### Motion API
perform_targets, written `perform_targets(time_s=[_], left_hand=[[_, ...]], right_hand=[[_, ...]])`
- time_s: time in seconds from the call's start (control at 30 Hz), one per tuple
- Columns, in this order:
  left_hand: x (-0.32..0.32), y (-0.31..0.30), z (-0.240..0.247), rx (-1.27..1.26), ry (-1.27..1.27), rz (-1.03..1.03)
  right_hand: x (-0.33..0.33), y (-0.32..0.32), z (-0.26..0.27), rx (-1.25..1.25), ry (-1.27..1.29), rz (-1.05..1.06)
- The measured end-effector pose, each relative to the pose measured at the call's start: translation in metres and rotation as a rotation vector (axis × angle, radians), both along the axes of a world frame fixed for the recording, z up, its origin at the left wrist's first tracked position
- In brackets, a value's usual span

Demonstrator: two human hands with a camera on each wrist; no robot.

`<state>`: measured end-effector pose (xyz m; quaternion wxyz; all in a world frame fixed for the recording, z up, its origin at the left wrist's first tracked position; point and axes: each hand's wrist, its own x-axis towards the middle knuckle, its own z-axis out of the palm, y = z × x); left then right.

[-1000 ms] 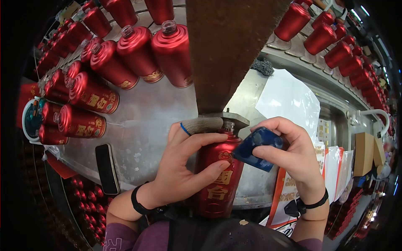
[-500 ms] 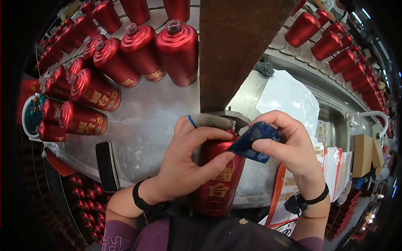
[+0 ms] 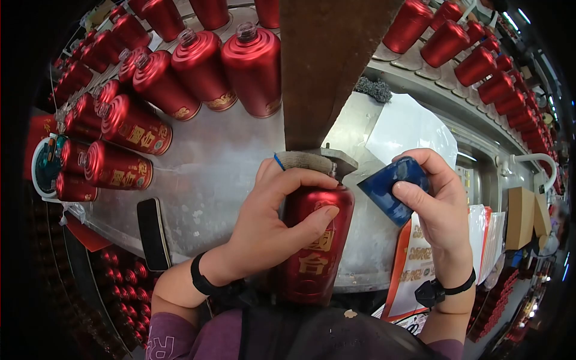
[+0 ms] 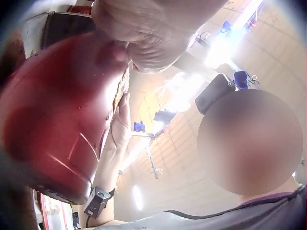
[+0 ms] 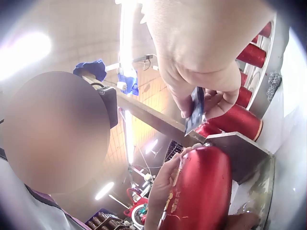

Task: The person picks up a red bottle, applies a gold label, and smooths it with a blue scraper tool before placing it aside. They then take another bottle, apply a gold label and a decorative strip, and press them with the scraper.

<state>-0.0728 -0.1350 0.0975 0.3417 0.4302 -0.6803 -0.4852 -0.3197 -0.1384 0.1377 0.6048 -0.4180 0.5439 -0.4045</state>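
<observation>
My left hand point(image 3: 264, 216) grips a red bottle point(image 3: 318, 264) with gold characters round its shoulder, thumb on the front. One finger wears a grey knitted sleeve point(image 3: 303, 160) with a blue edge and lies by the clear glass neck. The bottle leans against my body, its neck at a metal plate point(image 3: 339, 159) under a brown post. My right hand point(image 3: 441, 207) pinches a flat blue scraper point(image 3: 390, 187) between thumb and fingers, a little right of the bottle and apart from it. In the right wrist view the scraper point(image 5: 194, 112) appears edge-on above the bottle point(image 5: 201, 187).
Several red bottles point(image 3: 252, 72) stand at the back left; more line a conveyor point(image 3: 432, 72) at the right. A phone point(image 3: 153, 234) lies left on the metal table. The brown post point(image 3: 330, 66) rises in the middle. Printed sheets point(image 3: 414, 270) and a white sheet point(image 3: 411, 132) lie right.
My right hand has drawn the blue scraper away from the bottle to the right. My left hand keeps its grip on the bottle, its thumb slightly higher in view.
</observation>
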Motion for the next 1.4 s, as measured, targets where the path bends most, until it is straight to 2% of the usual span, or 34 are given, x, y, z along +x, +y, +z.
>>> perform_targets(time_s=[0.13,0.3,0.43,0.5,0.73,0.83,0.9,0.93,1.0,1.03,1.1,1.13,1.23,1.27,1.37,1.4], left_hand=[[-0.006,0.0,-0.008,-0.013,0.062,0.084],[-0.005,0.006,-0.009,0.134,0.182,0.156],[0.001,0.013,-0.014,0.042,0.121,0.109],[0.001,0.015,-0.009,-0.029,-0.004,0.068],[-0.002,0.015,-0.009,0.073,0.016,0.054],[0.0,0.019,-0.011,0.117,0.059,0.066],[0.001,0.022,-0.018,0.213,0.219,0.081],[0.002,0.023,-0.021,0.212,0.221,0.088],[0.004,0.023,-0.024,0.24,0.262,0.066],[0.005,0.024,-0.024,0.24,0.265,0.071],[0.007,0.025,-0.022,0.285,0.29,0.03],[0.008,0.025,-0.023,0.285,0.294,0.029],[0.01,0.025,-0.024,0.236,0.261,-0.008],[0.011,0.025,-0.022,0.249,0.252,-0.013],[0.015,0.025,-0.021,0.272,0.229,-0.026],[0.016,0.026,-0.022,0.29,0.215,-0.035]], right_hand=[[0.004,0.006,0.0,0.02,-0.016,0.019],[0.002,0.022,-0.012,0.046,-0.019,0.03],[0.004,0.032,-0.02,0.107,-0.086,0.064],[0.006,0.034,-0.022,0.104,-0.106,0.066],[0.004,0.036,-0.017,0.08,-0.073,-0.03],[0.01,0.031,0.001,0.054,-0.029,-0.047],[0.015,0.025,0.01,0.019,0.065,0.018],[0.017,0.022,0.01,0.019,0.066,0.026],[0.02,0.013,0.009,-0.168,0.172,0.171],[0.023,0.008,0.011,-0.168,0.174,0.176],[0.031,0.0,0.017,-0.206,0.283,0.355],[0.037,-0.002,0.014,-0.258,0.311,0.378],[0.039,-0.016,0.013,-0.156,0.399,0.349],[0.039,-0.024,0.013,-0.134,0.405,0.263],[0.041,-0.021,0.02,-0.145,0.4,0.203],[0.044,-0.013,0.023,-0.181,0.358,0.28]])
